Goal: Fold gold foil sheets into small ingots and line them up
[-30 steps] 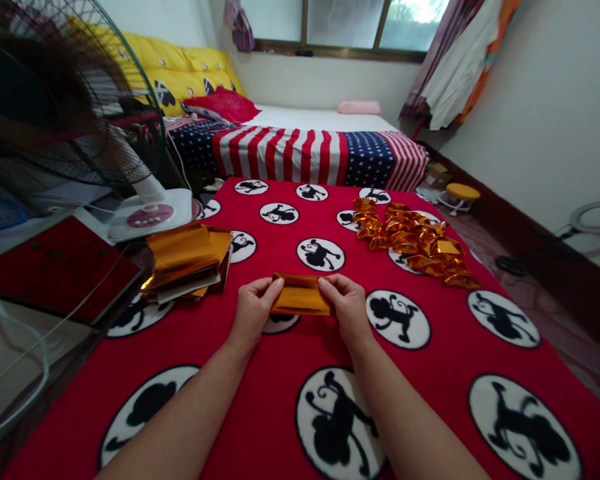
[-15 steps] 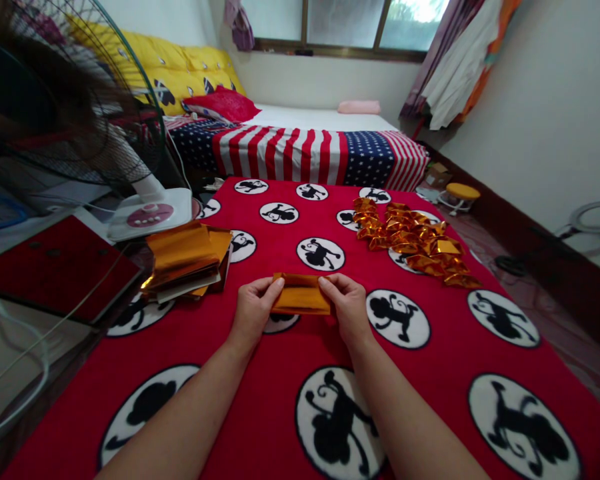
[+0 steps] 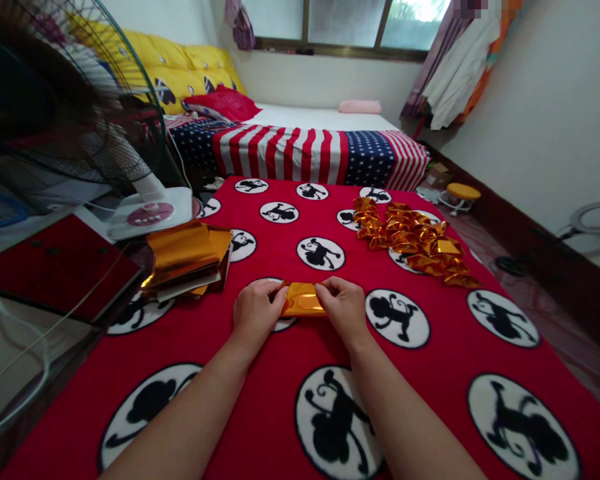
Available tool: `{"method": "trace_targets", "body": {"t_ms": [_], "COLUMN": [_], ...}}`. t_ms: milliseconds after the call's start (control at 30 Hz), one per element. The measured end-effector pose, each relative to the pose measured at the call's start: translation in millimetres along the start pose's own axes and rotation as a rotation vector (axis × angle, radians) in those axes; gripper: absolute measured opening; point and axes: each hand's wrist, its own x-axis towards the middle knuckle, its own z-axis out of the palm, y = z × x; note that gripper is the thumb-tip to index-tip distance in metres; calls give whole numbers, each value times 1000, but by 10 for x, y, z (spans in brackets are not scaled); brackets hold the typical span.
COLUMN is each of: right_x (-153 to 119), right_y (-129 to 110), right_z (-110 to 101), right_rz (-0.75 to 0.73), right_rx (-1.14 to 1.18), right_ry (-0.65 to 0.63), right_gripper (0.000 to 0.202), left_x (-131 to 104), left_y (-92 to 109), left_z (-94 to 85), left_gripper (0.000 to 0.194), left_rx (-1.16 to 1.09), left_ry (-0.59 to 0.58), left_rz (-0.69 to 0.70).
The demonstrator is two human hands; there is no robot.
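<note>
Between my two hands is a folded sheet of gold foil paper [image 3: 303,300], a narrow shiny strip held just above the red cloth. My left hand [image 3: 257,308] pinches its left end, thumb on top. At the right end, my right hand [image 3: 344,307] grips it the same way. The fingers beneath the paper are hidden. To the left lies a stack of gold foil sheets [image 3: 183,250]. Several rows of folded gold paper ingots [image 3: 403,230] sit at the right.
A red cloth with monkey circles [image 3: 280,247] covers the surface before me. A fan [image 3: 153,207] stands at the left beside a dark red panel [image 3: 55,267]. Beyond is a bed with a striped and starred cover [image 3: 300,153]. A yellow stool [image 3: 463,191] stands at the right.
The gold paper has become a narrower strip with its shiny face showing, where a duller open crease showed before. My thumbs have moved inward along it; the stack and ingots have not moved.
</note>
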Motion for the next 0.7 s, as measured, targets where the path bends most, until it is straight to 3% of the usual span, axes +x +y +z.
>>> {"method": "trace_targets", "body": {"t_ms": [233, 433, 567, 633, 700], "right_x": [-3, 30, 58, 72, 85], "right_y": [-52, -77, -107, -118, -125], "right_z": [-32, -37, -43, -48, -50], "right_rz": [-8, 13, 39, 49, 65], "right_rx": [-254, -361, -418, -431, -441], "right_ry": [-74, -121, -144, -154, -162], "right_gripper": [18, 18, 16, 16, 18], "left_x": [3, -12, -4, 9, 24], "left_y": [49, 94, 87, 68, 40], "left_z": [-31, -34, -26, -8, 17], "left_gripper": [13, 23, 18, 11, 19], "left_rx": [180, 210, 171, 121, 41], "left_ry": [-33, -7, 67, 32, -45], "left_rz": [-38, -35, 109, 226, 317]}}
